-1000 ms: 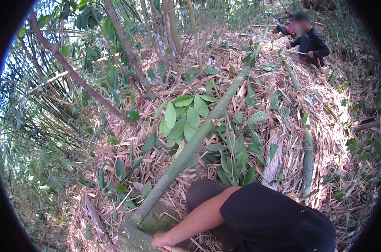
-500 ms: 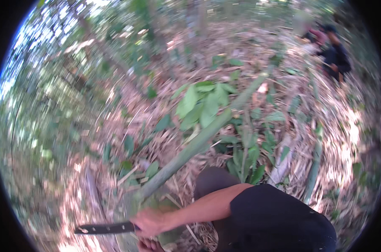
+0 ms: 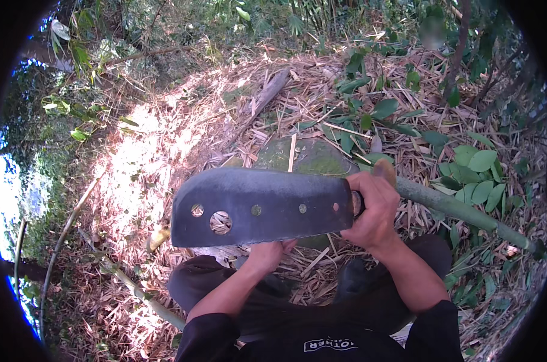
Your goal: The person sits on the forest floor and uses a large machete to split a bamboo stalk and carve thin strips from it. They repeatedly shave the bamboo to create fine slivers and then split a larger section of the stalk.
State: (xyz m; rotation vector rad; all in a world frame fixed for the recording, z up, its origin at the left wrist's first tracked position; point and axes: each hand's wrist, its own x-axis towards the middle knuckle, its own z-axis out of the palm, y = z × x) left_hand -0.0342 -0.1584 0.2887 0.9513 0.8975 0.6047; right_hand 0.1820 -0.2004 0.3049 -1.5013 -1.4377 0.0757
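My right hand (image 3: 373,208) is wrapped round the handle of a broad dark cleaver (image 3: 273,202), its blade pierced by several round holes. The blade lies level across the middle of the view, its rounded end to the left. My left hand (image 3: 266,256) is just below the blade, which hides most of its fingers; whether it holds anything does not show. A green bamboo pole (image 3: 454,208) runs from beside my right hand out to the far right. Behind the blade sits a mossy rock (image 3: 328,158).
Dry bamboo leaves (image 3: 195,120) cover the ground. A grey log (image 3: 270,90) lies beyond the rock. Leafy green shoots (image 3: 481,166) stand at the right near the pole. A thin pole (image 3: 144,292) slants at the lower left, and a bent stem (image 3: 65,232) rises farther left.
The view has swung round and steadied. The pole now lies to the right, and the cleaver has come up nearer, its broad side showing. People seen earlier at the upper right are out of view.
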